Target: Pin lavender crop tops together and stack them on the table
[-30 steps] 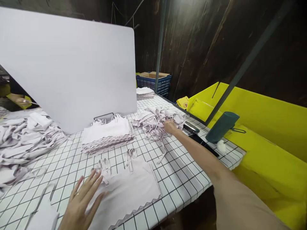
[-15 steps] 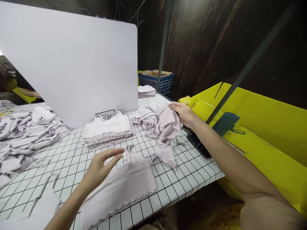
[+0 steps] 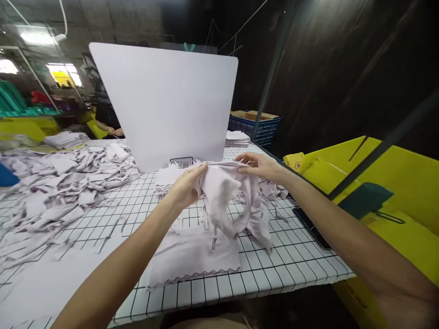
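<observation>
A pale pinkish camisole (image 3: 221,189) hangs crumpled between my two hands over the front of the table. My left hand (image 3: 187,186) grips its upper edge at the left, fingers partly hidden by the cloth. At the other end, my right hand (image 3: 258,166) pinches the same edge between thumb and fingers. Beneath the hanging fabric lies a flat camisole pile (image 3: 199,256) with a wavy hem and thin straps. Behind my left hand is a neat stack (image 3: 167,177), partly covered. A crumpled heap of the same cloth (image 3: 272,188) lies beyond my right wrist.
A large white board (image 3: 171,105) stands upright across the grid-patterned table (image 3: 274,269). Loose garments (image 3: 82,178) spread over the left side. A phone (image 3: 310,227) lies near the right edge, beside yellow bins (image 3: 404,183). Another person's hands (image 3: 115,132) show behind the board.
My right hand has lifted the camisole from the heap and brought it in front of me. My left hand has moved up and taken hold of it. The view has swung left.
</observation>
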`<state>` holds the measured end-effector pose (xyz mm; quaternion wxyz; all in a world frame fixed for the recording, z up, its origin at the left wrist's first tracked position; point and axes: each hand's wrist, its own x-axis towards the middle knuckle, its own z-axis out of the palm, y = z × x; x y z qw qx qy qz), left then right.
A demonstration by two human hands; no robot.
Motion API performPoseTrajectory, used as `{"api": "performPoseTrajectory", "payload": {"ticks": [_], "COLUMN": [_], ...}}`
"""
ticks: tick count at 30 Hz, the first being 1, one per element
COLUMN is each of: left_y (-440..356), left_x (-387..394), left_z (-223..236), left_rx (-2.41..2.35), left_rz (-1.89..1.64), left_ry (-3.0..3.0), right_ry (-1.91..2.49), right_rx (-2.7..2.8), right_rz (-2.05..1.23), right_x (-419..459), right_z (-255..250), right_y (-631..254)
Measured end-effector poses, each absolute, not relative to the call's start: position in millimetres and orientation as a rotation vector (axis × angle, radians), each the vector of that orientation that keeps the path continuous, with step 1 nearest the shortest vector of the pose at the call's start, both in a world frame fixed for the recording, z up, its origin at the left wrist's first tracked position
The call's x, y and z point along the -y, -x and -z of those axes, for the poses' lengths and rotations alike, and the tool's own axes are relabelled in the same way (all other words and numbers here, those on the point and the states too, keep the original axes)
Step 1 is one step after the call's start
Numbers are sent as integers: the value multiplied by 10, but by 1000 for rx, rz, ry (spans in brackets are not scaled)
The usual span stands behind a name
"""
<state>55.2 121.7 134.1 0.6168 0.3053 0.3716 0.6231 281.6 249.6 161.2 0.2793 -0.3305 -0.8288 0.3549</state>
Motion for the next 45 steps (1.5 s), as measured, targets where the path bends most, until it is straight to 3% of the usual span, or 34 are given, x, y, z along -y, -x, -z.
{"api": "performPoseTrajectory", "payload": {"ticks": [3,6,8,11,15,18,20,23,31,36,45], "left_y": [-519,-493,-425,-209,131,215,191,139,-14,29,556], "left_x": [-1140,-1145,-1122,-994,-831,-931,-1082,-1261,-1159,-1063,-930], "left_z": [-1353,-1311,-1257,-1153,-1062,-1110,-1189,-1311,-1525,-1558,-1881], "left_rx": [-802,-789,-812,-890,-1222,-1449,-1266,-942,-736,-835,-1103], "left_rz": [-1508,-1584,-1640,-1656,-1232,-1427,-1515,-1235,-1246,-1193,-1303], "left_ry": [-476,-414,-420,-570,-1080,-1317,-1391,-1445,-1469,-1404,-1388], "right_ry": [959,851,686,606,609,515,329,161,306,386,564], "right_rx": [1986,1839,1668,1529,1660,2071,2339,2452,2281,2160,2131], "right_rz": [-960,-1645,-1875,-1747,-1735,-1879,-1875,-1869,-1774,-1531,-1410], "right_x": [-2354,-2116,-2025,-2061,-2198,-2194,-2164,-2155,-2178,-2238,-2536], "right_z": [-1338,-1105,-1023,-1051,-1275,-1488,-1648,-1913,-2318,-2415,-2468], "right_y": [-2618,-2333,-2151,-1963,-1833,-1733,-1676,-1668,-1840,-1989,-2290]}}
